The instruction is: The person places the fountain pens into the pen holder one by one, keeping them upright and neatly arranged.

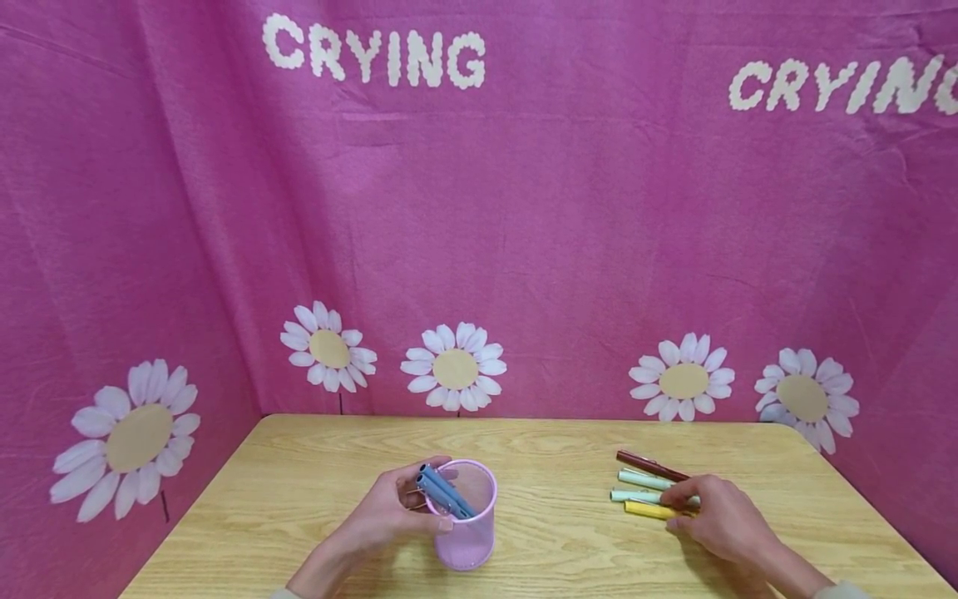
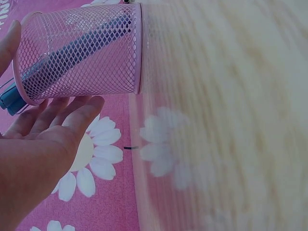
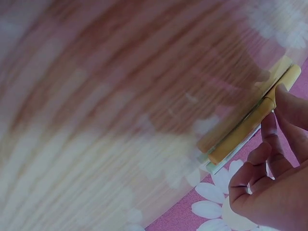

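A pink mesh pen cup stands upright on the table, with blue-grey pens leaning inside it and poking past its rim. My left hand holds the cup near the top, thumb at the front and fingers round the far left side. Over on the right, my right hand pinches a yellow pen between thumb and forefinger, low over the table. Just beyond it lie two pale green pens and a dark red pen, their right ends close to or behind the hand.
The light wood table ends in a rounded back edge. Behind it and along the sides hangs a pink cloth printed with white daisies and lettering. A stretch of tabletop separates the cup from the pens.
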The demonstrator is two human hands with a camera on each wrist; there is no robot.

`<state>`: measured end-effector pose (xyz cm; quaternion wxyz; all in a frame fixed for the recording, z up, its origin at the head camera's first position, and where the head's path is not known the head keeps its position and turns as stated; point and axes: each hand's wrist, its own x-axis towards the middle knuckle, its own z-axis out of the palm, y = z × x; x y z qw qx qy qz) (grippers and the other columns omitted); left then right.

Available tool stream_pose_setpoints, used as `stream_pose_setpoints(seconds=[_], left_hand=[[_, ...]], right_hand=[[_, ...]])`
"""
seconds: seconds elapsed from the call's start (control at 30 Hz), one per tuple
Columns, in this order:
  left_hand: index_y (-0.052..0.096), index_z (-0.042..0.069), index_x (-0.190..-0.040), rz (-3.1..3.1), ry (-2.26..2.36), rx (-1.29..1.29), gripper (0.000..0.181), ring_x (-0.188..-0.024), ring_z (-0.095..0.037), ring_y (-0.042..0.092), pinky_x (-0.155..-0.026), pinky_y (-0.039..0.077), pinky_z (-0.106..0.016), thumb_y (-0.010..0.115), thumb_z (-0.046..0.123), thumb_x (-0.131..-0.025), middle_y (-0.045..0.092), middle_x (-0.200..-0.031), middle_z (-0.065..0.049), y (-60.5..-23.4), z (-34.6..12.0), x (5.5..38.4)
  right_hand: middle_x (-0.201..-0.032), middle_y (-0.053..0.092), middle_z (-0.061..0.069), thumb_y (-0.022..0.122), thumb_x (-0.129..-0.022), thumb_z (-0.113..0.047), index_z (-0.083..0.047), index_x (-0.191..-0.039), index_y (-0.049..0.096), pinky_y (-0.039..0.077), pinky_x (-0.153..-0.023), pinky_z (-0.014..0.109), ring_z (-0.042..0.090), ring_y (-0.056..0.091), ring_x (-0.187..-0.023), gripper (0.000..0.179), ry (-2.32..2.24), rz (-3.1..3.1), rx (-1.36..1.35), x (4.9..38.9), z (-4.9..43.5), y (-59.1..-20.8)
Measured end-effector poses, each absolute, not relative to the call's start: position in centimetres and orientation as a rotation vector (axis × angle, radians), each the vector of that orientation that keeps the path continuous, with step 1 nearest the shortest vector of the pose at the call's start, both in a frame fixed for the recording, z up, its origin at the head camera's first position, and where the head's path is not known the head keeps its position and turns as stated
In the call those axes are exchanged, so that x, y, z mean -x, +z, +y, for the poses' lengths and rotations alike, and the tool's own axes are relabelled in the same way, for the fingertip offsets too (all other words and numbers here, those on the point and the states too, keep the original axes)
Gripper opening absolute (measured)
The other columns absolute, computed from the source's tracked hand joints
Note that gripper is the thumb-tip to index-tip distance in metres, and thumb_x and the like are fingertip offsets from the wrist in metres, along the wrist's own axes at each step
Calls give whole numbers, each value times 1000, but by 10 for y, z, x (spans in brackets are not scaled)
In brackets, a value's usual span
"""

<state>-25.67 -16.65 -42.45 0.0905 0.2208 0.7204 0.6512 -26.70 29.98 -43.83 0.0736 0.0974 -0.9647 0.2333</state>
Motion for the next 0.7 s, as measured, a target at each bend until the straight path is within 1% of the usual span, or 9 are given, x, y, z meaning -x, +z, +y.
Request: stream_pose_setpoints(seconds=[0.1,0.2,0.33,0.43,0.57,0.7], left_hand=[[46,-9,-153,2140,1936,-677,80,-97,-21,65,-87,55,-26,86,0,-84,67,-131,-25,-424,-167,257],[46,-10,-152,2134,1941,-707,79,-101,-21,66,-90,55,-27,86,0,-84,67,-129,-25,-424,-167,257],[45,-11,-152,2121,1951,-722,80,-103,-22,66,-92,55,-28,85,-1,-84,64,-137,-27,-424,-168,257],[45,-11,-153,2115,1954,-715,80,-105,-22,66,-92,54,-28,85,-2,-84,61,-142,-27,-425,-168,257],[45,-10,-153,2120,1950,-702,80,-107,-23,66,-93,54,-28,85,-2,-84,62,-140,-26,-425,-169,257],[44,-10,-154,2122,1952,-691,81,-103,-22,66,-90,55,-27,85,-2,-84,62,-140,-25,-425,-169,257]], right_hand=[[-94,71,-2,92,-78,-10,-17,-95,82,49,-76,41,18,56,-84,21,716,-2910,-273,267,299,-439],[-86,67,-5,92,-78,-9,-19,-93,81,45,-72,35,17,53,-80,21,745,-2919,-277,265,300,-440],[-79,63,-9,93,-75,-9,-20,-90,80,43,-68,30,15,52,-77,22,770,-2913,-302,263,302,-443],[-79,63,-11,94,-74,-11,-20,-91,81,43,-69,30,13,53,-77,23,769,-2909,-317,261,303,-443],[-79,63,-10,95,-74,-14,-19,-94,82,43,-69,31,15,52,-77,24,777,-2922,-306,262,302,-442],[-80,63,-9,96,-75,-16,-20,-92,81,42,-69,31,15,51,-77,23,782,-2935,-282,264,302,-441]])
